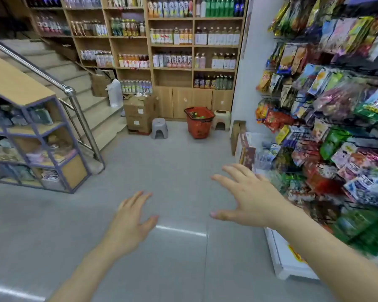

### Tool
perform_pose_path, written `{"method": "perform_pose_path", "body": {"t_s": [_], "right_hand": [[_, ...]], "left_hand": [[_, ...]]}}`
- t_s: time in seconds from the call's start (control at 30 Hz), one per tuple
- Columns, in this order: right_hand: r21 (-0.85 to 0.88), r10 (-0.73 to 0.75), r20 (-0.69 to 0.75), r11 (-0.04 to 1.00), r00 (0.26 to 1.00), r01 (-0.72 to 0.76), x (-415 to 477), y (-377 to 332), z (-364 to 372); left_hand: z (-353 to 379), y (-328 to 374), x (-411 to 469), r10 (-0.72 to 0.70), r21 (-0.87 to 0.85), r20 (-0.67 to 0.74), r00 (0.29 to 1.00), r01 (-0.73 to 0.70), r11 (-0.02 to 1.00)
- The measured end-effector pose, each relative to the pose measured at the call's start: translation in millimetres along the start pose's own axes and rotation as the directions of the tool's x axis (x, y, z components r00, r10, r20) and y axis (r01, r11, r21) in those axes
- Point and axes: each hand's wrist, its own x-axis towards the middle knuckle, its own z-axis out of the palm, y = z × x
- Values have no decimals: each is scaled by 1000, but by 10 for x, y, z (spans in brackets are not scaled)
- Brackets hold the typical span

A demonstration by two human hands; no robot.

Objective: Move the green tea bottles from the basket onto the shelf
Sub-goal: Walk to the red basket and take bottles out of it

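wooden shelf (172, 70) on far wall, stocked with drinks | snack rack (336, 105) at right | right hand (247, 197) out over floor, fingers spread wide, empty | left hand (129, 223) lower, fingers straight, empty | red basket (200, 129) on floor at shelf's foot, between grey stool (159, 127) and beige stool (222, 119) | green tea bottles (194, 115) inside basket, blurred

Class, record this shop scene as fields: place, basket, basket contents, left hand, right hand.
place: shop aisle, tiled floor
basket: red basket on the floor before the wooden shelf, between a grey stool and a beige stool
basket contents: green items, too small to identify
left hand: open, holding nothing
right hand: open, fingers spread, holding nothing
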Motion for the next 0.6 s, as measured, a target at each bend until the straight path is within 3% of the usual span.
{"method": "perform_pose_path", "body": {"t_s": [0.17, 0.3, 0.47, 0.53, 0.6], "right_hand": [[296, 135, -13, 947, 991, -125, 854, 705, 438], [619, 236, 13, 761, 972, -193, 1556, 1140, 652], [759, 325, 21, 611, 946, -226, 2723, 1489, 906], [731, 364, 9, 633, 931, -255, 3364, 1635, 1015], [611, 314, -16, 755, 949, -239, 3748, 1755, 1070]], "left_hand": [[460, -3, 839, -160, -238, -82, 984, 136, 962], [555, -77, 1610, -250, -331, -151, 956, 190, 924], [601, -420, 2813, -286, -419, -247, 926, 164, 893], [617, -696, 3401, -295, -403, -235, 926, 184, 897], [588, -853, 3824, -261, -341, -226, 938, 175, 924]]}}
